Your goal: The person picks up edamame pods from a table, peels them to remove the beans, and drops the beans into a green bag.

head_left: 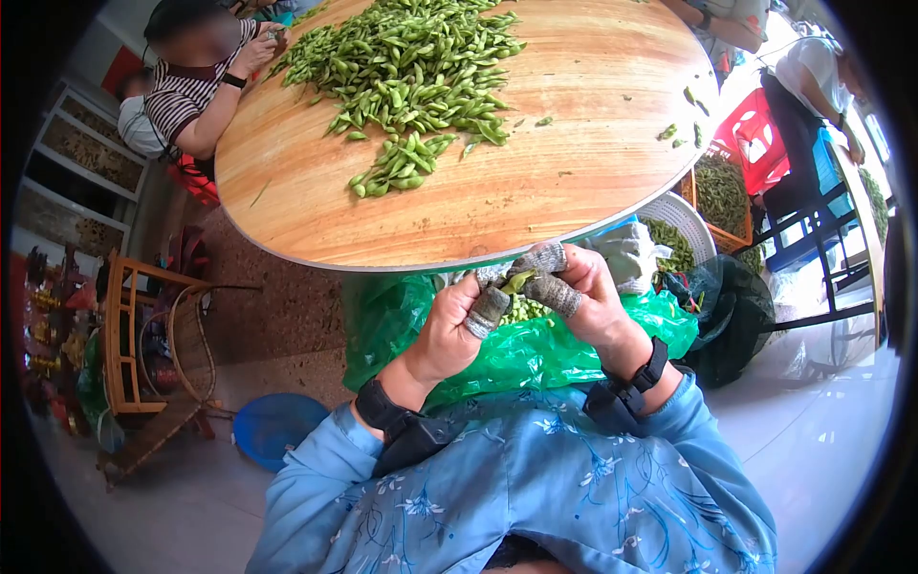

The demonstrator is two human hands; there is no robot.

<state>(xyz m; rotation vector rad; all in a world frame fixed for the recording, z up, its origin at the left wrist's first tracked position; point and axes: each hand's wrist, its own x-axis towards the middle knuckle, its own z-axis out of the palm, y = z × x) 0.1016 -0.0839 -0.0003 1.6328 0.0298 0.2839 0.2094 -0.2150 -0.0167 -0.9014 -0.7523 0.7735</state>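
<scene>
Hands [447, 330] together, clamped on green pod [518, 281], partly covered by wrapped fingers [555, 294]; beans [524, 309] below partly hidden.

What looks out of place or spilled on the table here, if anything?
A few green pods lie scattered near the right edge of the wooden table, apart from the main heap, so they look like strays.

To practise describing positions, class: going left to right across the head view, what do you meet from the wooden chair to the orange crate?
Wooden chair → blue basin → left hand → green pod → right hand → orange crate.
</scene>
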